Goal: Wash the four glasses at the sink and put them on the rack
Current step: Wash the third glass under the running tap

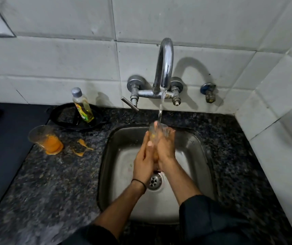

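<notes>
Over the steel sink (117, 174) both my hands hold one clear glass (159, 131) upright under the running tap (164, 68). My left hand (144, 156) wraps its left side and my right hand (165, 147) wraps its right side, so only the rim and upper wall show. Water streams into the glass. A second glass (43, 138) with orange liquid in its bottom stands on the counter to the left of the sink, in a small orange puddle. No rack is in view.
Orange spills (81, 147) lie on the dark granite counter between the dirty glass and the sink. A black plate (60, 114) at the back left holds a dish-soap bottle (83, 106) and a scrub pad. Tiled walls close in at the back and right.
</notes>
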`<state>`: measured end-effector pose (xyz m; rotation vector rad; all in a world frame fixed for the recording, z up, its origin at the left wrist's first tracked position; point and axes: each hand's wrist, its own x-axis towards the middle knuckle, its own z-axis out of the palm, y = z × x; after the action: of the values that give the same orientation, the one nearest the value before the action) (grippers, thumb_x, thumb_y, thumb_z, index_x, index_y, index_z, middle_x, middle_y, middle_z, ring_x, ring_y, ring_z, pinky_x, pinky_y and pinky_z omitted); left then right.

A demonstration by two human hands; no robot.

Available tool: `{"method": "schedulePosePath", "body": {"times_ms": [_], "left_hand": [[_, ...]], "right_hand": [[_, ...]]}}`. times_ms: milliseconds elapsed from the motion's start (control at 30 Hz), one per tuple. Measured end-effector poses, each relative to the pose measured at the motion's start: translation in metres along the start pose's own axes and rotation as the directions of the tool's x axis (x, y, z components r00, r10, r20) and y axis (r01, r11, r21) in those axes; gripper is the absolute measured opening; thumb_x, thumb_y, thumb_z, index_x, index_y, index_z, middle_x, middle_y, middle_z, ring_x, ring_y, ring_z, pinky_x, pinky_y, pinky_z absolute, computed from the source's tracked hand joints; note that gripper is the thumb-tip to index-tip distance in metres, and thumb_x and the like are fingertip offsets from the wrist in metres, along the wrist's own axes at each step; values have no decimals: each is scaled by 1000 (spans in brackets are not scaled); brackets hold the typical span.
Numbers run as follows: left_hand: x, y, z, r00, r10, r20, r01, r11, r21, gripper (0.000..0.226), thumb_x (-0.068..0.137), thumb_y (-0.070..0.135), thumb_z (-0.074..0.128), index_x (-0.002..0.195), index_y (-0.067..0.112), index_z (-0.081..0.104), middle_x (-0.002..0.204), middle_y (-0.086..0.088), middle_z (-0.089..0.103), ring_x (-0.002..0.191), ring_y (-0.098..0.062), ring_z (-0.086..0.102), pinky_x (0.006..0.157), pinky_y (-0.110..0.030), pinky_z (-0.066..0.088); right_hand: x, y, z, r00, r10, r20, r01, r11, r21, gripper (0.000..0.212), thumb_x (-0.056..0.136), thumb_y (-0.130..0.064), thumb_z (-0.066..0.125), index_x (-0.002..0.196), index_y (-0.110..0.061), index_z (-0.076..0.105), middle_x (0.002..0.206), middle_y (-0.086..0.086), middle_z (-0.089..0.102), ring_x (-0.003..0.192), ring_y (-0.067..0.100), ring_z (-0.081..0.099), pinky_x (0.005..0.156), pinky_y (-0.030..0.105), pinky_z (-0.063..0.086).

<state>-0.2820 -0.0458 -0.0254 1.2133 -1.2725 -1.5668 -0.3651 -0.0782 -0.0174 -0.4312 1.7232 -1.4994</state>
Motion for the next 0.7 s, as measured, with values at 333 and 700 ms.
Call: {"method": "schedulePosePath", "body": {"times_ms": [333, 700], "left_hand": [[39, 6, -5, 658, -622, 424, 715, 341, -610, 38, 88, 40, 62, 112, 12, 71, 106, -13, 73, 106, -28, 67, 95, -39, 51], [64, 14, -3, 871, -456, 183, 469, 660, -587, 39, 103, 38, 40, 78, 15, 60, 59, -4, 67, 51, -16, 66, 54, -27, 54]], "right_hand": [[-24, 9, -19, 798, -532, 281, 600, 744, -294, 32, 81, -30, 81, 101, -19, 59, 111, -7, 47, 100, 13, 53, 88, 26, 51], [-12, -59, -52, 468, -94, 879, 851, -219, -477, 14, 91, -23, 63, 105, -20, 62, 112, 2, 66, 107, 25, 63, 96, 38, 48]]}}
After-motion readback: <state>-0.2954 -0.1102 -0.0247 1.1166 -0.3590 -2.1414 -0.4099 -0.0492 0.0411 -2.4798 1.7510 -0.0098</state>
